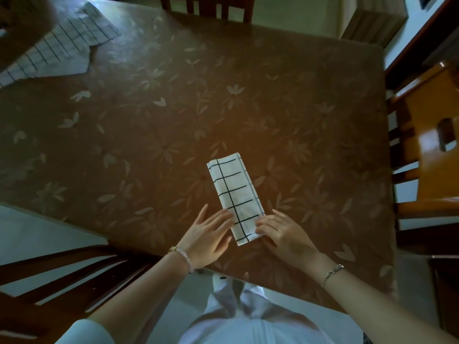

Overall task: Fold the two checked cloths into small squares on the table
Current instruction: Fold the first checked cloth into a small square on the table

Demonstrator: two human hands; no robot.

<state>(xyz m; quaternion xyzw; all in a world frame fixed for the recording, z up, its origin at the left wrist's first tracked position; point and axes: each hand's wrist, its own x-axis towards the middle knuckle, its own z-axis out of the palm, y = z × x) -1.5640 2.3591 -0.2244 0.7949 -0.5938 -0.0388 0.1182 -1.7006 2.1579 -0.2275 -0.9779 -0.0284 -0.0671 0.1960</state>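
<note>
A brown flower-patterned table [298, 108] is filling most of the view. An orange chair [427, 145] is standing at its right side, a dark chair [62, 274] at its near left, and a third chair [206, 7] is showing at the far edge. The loose cloth [57, 53], white with thin dark checks, is lying rumpled and spread at the table's far left corner, well apart from the person. The folded cloth [236, 192] is lying flat near the table's near edge as a long narrow strip, running away from the person and tilting slightly left. Both hands are sitting at its near end, one on each side, with the strip between them. The left hand [207, 238] is lying flat with fingers straight, its fingertips touching the strip's left edge. The right hand [288, 235] is resting its lightly bent fingertips on the strip's near right corner, the thumb lying clear of the cloth. A bead bracelet [185, 256] is circling the left wrist and a thin chain [331, 271] the right.
</note>
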